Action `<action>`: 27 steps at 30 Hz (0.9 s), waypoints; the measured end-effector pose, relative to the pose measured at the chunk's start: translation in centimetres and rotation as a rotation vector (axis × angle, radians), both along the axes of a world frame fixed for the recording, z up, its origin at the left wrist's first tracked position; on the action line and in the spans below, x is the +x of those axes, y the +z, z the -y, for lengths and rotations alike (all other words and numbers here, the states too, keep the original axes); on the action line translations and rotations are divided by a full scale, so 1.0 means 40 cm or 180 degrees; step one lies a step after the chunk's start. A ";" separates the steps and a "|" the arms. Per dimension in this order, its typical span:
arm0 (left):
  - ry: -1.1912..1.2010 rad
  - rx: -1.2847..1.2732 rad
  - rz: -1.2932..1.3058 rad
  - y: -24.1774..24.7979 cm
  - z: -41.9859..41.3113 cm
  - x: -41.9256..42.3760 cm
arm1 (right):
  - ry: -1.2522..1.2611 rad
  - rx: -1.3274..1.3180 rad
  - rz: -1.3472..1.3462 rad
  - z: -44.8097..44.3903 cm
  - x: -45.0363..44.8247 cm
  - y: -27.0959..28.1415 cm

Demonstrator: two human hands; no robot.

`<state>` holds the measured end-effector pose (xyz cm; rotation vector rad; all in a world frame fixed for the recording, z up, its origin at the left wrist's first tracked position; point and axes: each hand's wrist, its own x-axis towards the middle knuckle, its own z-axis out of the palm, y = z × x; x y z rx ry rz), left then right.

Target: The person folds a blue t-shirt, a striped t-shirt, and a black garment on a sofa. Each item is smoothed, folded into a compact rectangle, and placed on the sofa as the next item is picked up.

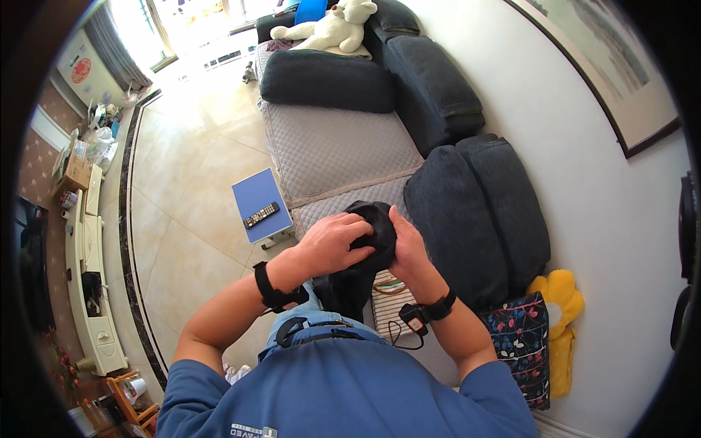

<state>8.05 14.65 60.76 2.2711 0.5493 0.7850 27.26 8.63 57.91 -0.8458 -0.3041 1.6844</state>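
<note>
A piece of black cloth [378, 219], its kind not clear, is bunched between my hands above the near end of the sofa. My left hand [337, 241] reaches into a fold of it, with the fingertips partly hidden by the fabric. Its right edge is held by my right hand [406, 243], thumb up along the rim. More black fabric [342, 290] hangs below towards my lap. Under my right hand, a striped cloth [386, 306] lies on the sofa, with a thin looped cord on it.
A remote control [262, 215] rests on a small blue-topped table [257, 191] to the left. The sofa [339, 148] carries dark cushions [328, 81] and a white teddy bear [339, 27]. A floral pillow [517, 350] and a yellow flower-shaped cushion [569, 301] are at the right.
</note>
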 end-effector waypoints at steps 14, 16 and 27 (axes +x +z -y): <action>0.0629 -0.3418 0.2160 -0.095 -0.025 0.070 | -0.1203 0.0613 0.4562 0.011 0.105 -0.128; 0.0541 -0.3284 0.1984 -0.106 -0.016 0.083 | -0.1414 0.1591 0.4182 0.028 0.101 -0.066; 0.1468 0.0263 0.0841 0.006 0.067 0.090 | -0.0018 0.0768 0.2410 0.093 0.078 0.039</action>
